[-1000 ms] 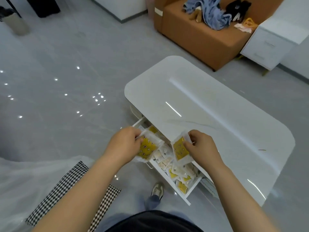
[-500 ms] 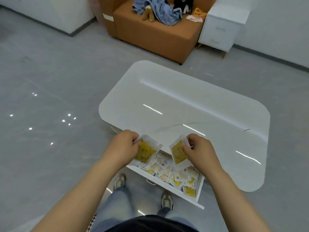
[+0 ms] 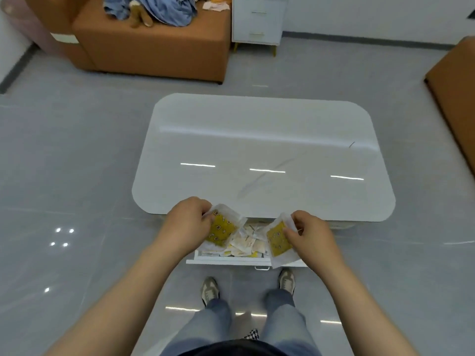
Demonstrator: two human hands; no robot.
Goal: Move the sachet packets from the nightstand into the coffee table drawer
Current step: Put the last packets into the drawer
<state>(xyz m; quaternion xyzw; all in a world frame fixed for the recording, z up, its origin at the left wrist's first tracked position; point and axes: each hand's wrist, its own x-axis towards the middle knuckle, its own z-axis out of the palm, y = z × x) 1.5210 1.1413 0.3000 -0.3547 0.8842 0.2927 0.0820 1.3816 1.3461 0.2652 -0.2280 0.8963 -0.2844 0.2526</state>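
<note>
**A:** Yellow print on those packets, is it? One in each hand?

**B:** Yes. The left hand has its fingers curled round the upper corner of the first sachet, which hangs tilted over the left end of the open drawer. The right hand pinches the top edge of the second sachet. That one hangs over the drawer's right front corner, and its lower edge crosses the drawer front.

**A:** Where does the drawer sit?

**B:** It is pulled out from under the near edge of the glossy white worktop, about midway along that edge. A small handle shows on its front.

**A:** What is inside it?

**B:** A loose heap of sachets, white and yellow, lies between the two held ones.

**A:** Do the held packets touch each other?

**B:** No, they are apart, with the heap showing between them. I cannot tell whether either one touches the heap.

**A:** And beyond the worktop?

**B:** A white nightstand stands at the far wall, just beside an orange sofa that carries a pile of blue clothing. The person's shoes stand on the grey floor, below the drawer front.
</note>
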